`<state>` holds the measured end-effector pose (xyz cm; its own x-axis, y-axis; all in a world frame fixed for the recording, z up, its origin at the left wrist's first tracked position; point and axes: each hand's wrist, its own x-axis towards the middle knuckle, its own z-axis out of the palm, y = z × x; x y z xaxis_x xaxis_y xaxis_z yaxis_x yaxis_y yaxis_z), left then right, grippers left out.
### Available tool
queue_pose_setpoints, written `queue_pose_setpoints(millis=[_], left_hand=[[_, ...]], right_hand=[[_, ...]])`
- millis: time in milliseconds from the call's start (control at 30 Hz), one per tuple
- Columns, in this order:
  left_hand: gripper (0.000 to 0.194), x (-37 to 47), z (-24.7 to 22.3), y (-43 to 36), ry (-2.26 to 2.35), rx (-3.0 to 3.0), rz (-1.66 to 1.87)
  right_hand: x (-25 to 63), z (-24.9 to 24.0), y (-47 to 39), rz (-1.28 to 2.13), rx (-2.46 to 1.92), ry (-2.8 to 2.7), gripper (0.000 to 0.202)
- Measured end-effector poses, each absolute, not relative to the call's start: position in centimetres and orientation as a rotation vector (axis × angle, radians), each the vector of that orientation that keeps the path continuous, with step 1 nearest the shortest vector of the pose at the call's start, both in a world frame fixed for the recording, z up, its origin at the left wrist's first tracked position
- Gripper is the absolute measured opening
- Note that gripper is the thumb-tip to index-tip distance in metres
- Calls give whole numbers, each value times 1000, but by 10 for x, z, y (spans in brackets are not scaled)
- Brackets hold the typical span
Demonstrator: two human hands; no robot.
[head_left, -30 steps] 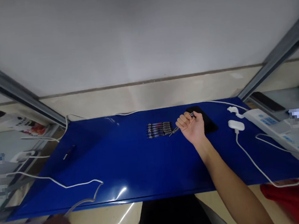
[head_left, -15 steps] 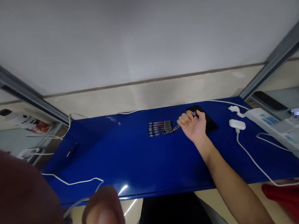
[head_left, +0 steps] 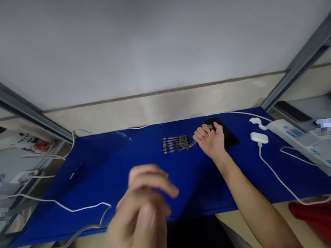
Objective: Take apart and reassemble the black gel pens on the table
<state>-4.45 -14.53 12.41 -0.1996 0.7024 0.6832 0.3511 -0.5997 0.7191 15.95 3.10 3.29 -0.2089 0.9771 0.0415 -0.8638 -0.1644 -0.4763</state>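
Note:
My right hand [head_left: 209, 138] is closed around a pen [head_left: 192, 144], palm up, with the pen's lower tip slanting down to the left. That tip is by the right end of a row of several dark pens [head_left: 173, 144] lying side by side on the blue desk [head_left: 121, 155]. Nearer to me, my left hand [head_left: 145, 204] is raised over the front of the desk, blurred by motion. Its fingers are loosely bent and apart from one another, and nothing shows in them.
A black flat pad [head_left: 227, 133] lies behind my right hand. To the right are a white earbud case [head_left: 259, 137] on a cable and a white power strip [head_left: 295, 138]. One dark pen-like object [head_left: 76, 171] lies at left, near a white cable [head_left: 74, 209]. A bottle [head_left: 23, 141] leans farther left.
My left hand has moved from close to the camera at lower left toward the middle, over the desk. My right hand keeps its hold on the pen. The view has shifted slightly.

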Motion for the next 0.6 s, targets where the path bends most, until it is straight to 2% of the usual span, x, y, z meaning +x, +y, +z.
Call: queue_pose_setpoints(millis=[133, 300, 600], left_hand=[[37, -23, 97, -71, 1266, 1572, 1467], [47, -19, 46, -5, 1267, 1598, 1175], [57, -6, 11, 17, 956, 1336, 920]], right_hand=[[158, 30, 32, 1733, -333, -493, 38], [157, 26, 33, 1730, -347, -525, 39], [155, 28, 30, 1666, -487, -594, 43]])
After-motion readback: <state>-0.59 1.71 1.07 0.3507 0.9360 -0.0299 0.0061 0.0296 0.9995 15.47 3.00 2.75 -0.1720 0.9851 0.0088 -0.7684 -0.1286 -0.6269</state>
